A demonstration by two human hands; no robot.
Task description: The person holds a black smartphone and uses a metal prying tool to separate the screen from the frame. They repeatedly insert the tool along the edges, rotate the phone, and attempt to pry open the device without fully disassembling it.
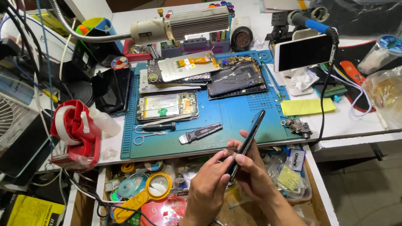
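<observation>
Both my hands hold a thin black phone (249, 135) edge-on over the front edge of the blue work mat (239, 115). My left hand (210, 183) pinches its lower end from the left, fingers curled around it. From the right, my right hand (252, 170) grips the same lower part. The phone's upper end points up and away over the mat. An opened phone (166, 106) with its insides showing lies on the mat's left part, and several stacked phone parts (207, 72) lie at the back.
Scissors (146, 133) and a grey scraper tool (201, 133) lie on the mat near the front. A red tape dispenser (77, 131) stands left. A white phone on a stand (304, 52) sits right. An open drawer (159, 196) below holds clutter. A lamp (181, 25) hangs overhead.
</observation>
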